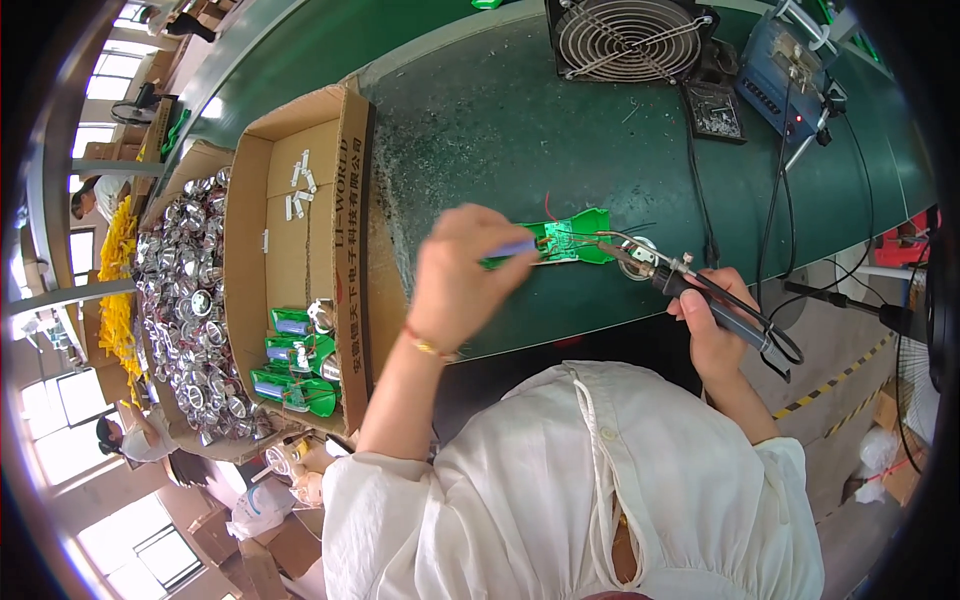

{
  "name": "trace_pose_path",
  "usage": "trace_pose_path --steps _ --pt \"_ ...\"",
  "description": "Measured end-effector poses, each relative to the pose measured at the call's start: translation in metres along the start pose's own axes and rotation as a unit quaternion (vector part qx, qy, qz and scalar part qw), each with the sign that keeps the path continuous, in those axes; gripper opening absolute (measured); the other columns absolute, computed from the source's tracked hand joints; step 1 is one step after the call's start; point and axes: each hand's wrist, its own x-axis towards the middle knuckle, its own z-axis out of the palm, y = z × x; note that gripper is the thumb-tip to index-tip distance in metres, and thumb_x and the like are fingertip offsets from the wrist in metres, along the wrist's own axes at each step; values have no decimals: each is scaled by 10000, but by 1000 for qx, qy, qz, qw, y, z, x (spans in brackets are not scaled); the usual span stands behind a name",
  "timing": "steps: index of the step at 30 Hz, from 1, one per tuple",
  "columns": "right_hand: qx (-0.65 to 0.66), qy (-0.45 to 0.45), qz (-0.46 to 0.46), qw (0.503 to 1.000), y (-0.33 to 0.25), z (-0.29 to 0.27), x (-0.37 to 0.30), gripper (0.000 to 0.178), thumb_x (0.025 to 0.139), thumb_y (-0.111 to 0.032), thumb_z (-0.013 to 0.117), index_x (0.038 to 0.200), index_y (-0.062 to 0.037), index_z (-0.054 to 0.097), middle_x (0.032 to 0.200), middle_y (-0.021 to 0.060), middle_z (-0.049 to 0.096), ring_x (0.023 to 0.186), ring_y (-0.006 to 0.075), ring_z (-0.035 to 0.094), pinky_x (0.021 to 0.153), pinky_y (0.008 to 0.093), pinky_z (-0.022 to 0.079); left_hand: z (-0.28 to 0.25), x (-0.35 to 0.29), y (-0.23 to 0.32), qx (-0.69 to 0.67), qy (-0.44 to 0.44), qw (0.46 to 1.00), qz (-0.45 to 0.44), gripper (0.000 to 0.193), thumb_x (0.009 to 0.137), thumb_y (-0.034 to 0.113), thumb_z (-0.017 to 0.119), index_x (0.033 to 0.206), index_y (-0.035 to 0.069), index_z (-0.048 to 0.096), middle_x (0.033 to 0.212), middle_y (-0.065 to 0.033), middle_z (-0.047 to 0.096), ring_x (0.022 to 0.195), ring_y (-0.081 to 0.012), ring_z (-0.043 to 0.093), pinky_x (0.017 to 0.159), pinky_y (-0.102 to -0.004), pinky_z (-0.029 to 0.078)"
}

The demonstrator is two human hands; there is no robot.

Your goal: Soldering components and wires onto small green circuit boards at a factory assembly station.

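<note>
My right hand [712, 318] grips a soldering iron [735, 325] with a dark handle and a thin metal feed tube along it. Its tip reaches left over the green plastic housing [592, 232]. In that housing lies a small circuit board [562, 240] with thin wires. My left hand [465, 265] bends over the housing's left end, its fingers closed at a blue cylindrical battery [512, 249]. The fingers partly cover the battery and are slightly blurred. A round white disc [638, 256] lies beneath the iron's front part, at the housing's right end.
Left of my arm stands a cardboard box [357, 240] with green assemblies [300, 365] and small white pieces [300, 185]. Beyond it are many shiny metal parts [195, 290]. A fan [630, 40], a tray of bits [715, 110] and a blue soldering unit [775, 80] occupy the far side; cables hang at right.
</note>
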Motion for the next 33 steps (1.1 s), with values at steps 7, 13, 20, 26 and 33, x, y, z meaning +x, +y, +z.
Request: trace_pose_path --steps 7,13,20,26,33 --pt "12 7 3 1000 5 -4 3 171 794 -98 617 871 33 540 668 92 598 584 112 572 519 218 444 -27 -19 -39 -12 -86 979 -184 300 752 88 666 1043 43 609 933 -80 584 832 -149 576 673 -266 473" --pt "14 4 -6 1000 5 -7 -1 167 793 -96 620 869 31 542 666 90 596 583 111 572 514 213 439 -27 -23 -51 -53 -115 977 -172 300 757 25 637 1054 54 607 857 -75 550 726 -146 561 670 -258 467" --pt "30 33 -8 999 6 -8 -2 168 796 -103 620 866 29 542 666 86 592 582 113 572 512 212 434 -30 -4 -39 7 -187 962 -199 325 749 -16 616 1066 51 596 913 -77 541 770 -150 558 700 -253 462" --pt "18 48 -20 998 9 -21 0 169 797 -105 621 866 27 540 666 84 592 572 109 560 516 213 431 -38 -5 -21 135 -193 972 9 631 623 87 699 1217 63 487 1151 -171 484 1062 -320 490 917 -372 410" --pt "25 92 4 995 15 -36 15 107 805 -82 580 854 -2 527 703 55 538 577 98 532 506 199 411 -65 41 -33 248 -197 948 -29 400 665 155 705 1035 80 576 961 -116 549 915 -308 555 784 -395 470"
